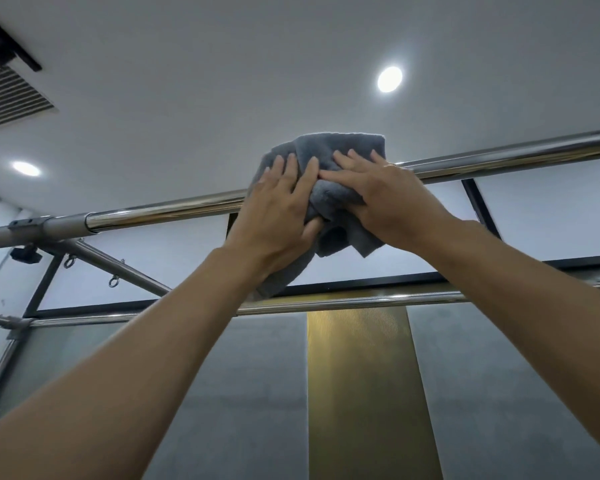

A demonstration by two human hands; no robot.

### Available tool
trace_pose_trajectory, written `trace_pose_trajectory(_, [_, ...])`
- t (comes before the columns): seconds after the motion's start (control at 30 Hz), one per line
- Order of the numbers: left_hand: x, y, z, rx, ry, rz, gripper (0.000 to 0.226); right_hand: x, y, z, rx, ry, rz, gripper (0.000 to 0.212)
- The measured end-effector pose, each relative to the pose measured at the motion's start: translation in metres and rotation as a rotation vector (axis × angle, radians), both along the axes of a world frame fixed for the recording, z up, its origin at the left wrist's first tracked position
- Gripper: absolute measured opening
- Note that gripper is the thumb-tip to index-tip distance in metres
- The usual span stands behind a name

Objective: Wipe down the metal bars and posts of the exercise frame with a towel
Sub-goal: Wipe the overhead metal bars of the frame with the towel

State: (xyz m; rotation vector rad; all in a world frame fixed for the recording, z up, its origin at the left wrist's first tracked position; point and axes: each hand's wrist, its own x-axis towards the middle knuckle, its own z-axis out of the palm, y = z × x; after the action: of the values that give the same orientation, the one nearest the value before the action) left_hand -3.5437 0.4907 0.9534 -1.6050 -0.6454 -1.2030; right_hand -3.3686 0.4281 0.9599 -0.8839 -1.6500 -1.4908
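Overhead: grey towel [329, 157] bunched over the top bar [174, 209], about midway along it, loose ends hanging below the bar. Left hand [278, 209] lies up over the towel, thumb hooked under a fold, gripping it. Right hand [385, 195], just right of it on the same bar, presses flat with straight fingers; thumb hidden. Step in hand, likely: wiping the top bar. Next move calls for steady downward pressure while sliding the towel along the bar, toward the clamp joint [49, 226] at its left end or the other way.
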Motion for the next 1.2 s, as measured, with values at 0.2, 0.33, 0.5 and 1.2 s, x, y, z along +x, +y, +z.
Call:
trace_pose_trajectory(0.2, [-0.032, 0.013, 0.008, -0.075, -0.079, -0.078, 0.064, -0.048, 0.024, 0.008, 0.050, 0.064, -0.010, 0.043])
trace_pose_trajectory(0.33, [-0.053, 0.024, -0.019, -0.076, -0.056, -0.049, 0.069, -0.060, 0.034, -0.014, 0.007, 0.065, -0.024, 0.044])
trace_pose_trajectory(0.5, [-0.050, 0.026, 0.001, -0.068, -0.091, -0.116, 0.061, -0.080, 0.034, -0.005, 0.069, 0.215, -0.006, 0.041])
trace_pose_trajectory(1.2, [-0.156, 0.061, -0.005, -0.029, -0.138, -0.004, 0.041, -0.175, 0.071, -0.001, -0.024, 0.096, 0.004, 0.041])
